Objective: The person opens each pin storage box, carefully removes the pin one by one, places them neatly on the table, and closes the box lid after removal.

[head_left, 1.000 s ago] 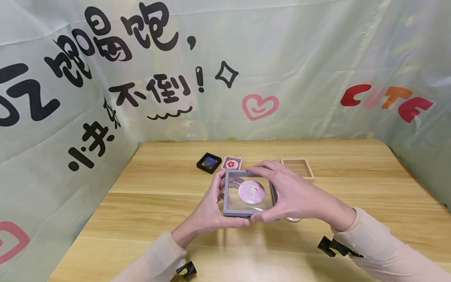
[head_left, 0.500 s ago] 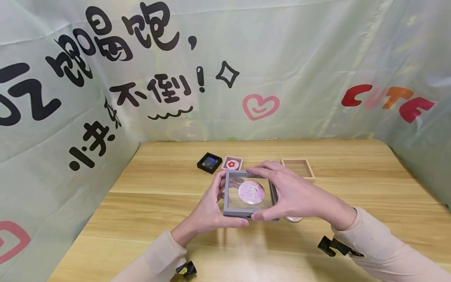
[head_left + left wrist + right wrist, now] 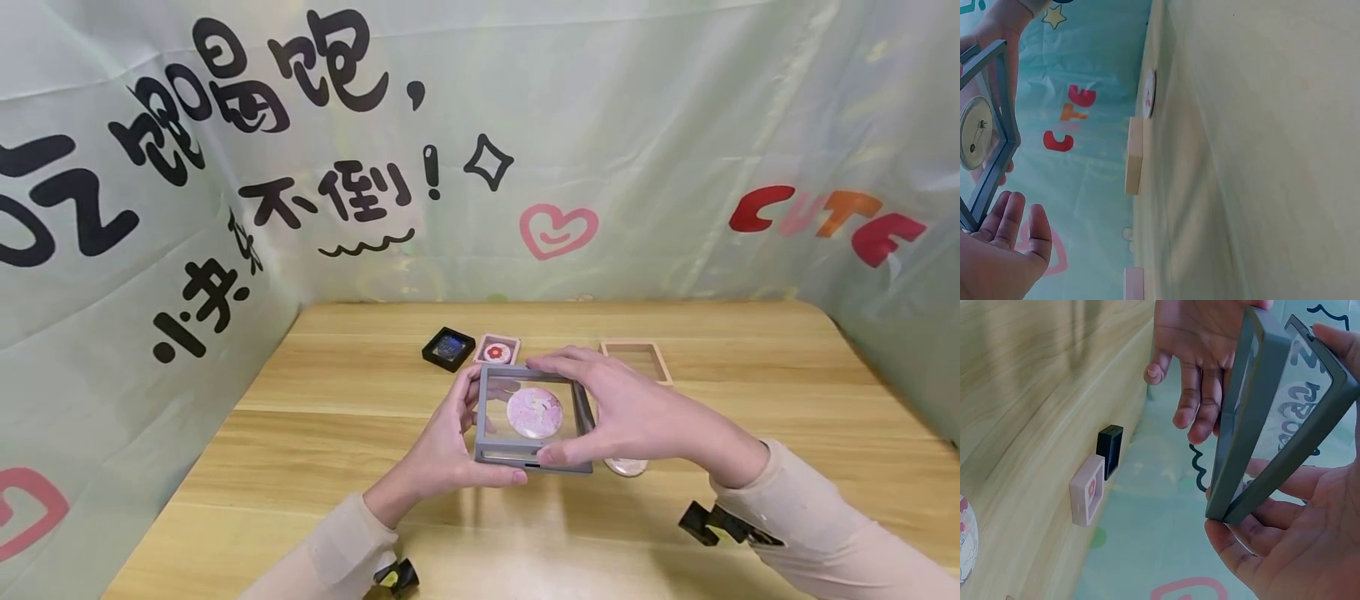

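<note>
Both hands hold a grey square display frame [image 3: 495, 452] above the table. A round pink pin badge [image 3: 535, 412] sits behind its clear film; the left wrist view shows the badge's back [image 3: 977, 132] with its pin. My left hand [image 3: 438, 442] grips the frame's left side, thumb under the near edge. At the right side, my right hand [image 3: 637, 408] spans it from far edge to near edge, thumb on the front half. The right wrist view shows the frame's two halves [image 3: 1250, 412] spread in a V, joined at one end.
Behind the frame lie a black case [image 3: 448, 348] and a small pink case [image 3: 497, 348] with a red flower badge. A light pink frame [image 3: 660, 363] lies farther right. Another round badge [image 3: 627, 467] rests on the wooden table [image 3: 337, 383] below the right hand. A printed curtain [image 3: 637, 125] encloses the table.
The frame's two halves have parted at the near edge, where a gap now shows. The right thumb has risen slightly with the upper half; the left hand has stayed in place.
</note>
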`<action>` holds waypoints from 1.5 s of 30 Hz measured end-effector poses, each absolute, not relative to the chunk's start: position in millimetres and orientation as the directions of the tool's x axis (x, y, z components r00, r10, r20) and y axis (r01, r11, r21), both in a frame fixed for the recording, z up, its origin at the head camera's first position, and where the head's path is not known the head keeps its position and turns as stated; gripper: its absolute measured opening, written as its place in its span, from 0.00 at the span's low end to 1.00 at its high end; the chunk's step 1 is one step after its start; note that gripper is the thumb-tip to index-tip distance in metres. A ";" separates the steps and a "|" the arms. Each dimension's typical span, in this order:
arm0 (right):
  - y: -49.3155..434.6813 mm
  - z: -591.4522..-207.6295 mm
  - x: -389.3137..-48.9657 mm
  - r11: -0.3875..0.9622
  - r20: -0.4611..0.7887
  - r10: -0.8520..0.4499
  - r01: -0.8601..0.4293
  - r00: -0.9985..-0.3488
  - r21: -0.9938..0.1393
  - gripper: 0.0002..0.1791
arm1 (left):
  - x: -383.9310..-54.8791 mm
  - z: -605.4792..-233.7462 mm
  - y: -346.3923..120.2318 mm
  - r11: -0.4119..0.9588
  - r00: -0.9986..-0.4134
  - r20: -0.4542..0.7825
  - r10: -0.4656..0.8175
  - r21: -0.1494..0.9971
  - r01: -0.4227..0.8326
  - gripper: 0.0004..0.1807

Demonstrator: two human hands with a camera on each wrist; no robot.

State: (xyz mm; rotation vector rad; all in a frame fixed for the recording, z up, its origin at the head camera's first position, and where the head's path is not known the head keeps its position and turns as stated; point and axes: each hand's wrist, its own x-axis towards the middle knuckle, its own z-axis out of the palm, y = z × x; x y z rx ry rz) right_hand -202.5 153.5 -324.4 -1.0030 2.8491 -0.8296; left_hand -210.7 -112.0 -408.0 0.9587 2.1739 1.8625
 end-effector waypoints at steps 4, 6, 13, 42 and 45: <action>155.9 -321.5 -202.2 0.628 0.170 -0.589 -0.580 -0.790 -0.520 0.52 | -211.9 -406.6 -110.8 0.038 -0.795 0.296 0.530 0.928 0.371 0.64; 156.6 -319.6 -202.3 0.620 0.174 -0.590 -0.580 -0.789 -0.529 0.51 | -212.3 -406.5 -110.5 0.036 -0.798 0.290 0.528 0.931 0.363 0.64; 158.2 -316.2 -203.1 0.628 0.165 -0.589 -0.577 -0.791 -0.523 0.50 | -212.5 -408.4 -110.2 0.035 -0.804 0.284 0.522 0.935 0.353 0.64; 164.4 -297.8 -214.6 0.544 0.214 -0.542 -0.533 -0.813 -0.648 0.29 | -210.8 -412.2 -113.8 0.062 -0.788 0.309 0.532 0.915 0.400 0.61; 164.8 -295.5 -217.5 0.542 0.213 -0.509 -0.503 -0.834 -0.674 0.25 | -211.0 -412.6 -113.4 0.051 -0.779 0.323 0.537 0.910 0.412 0.61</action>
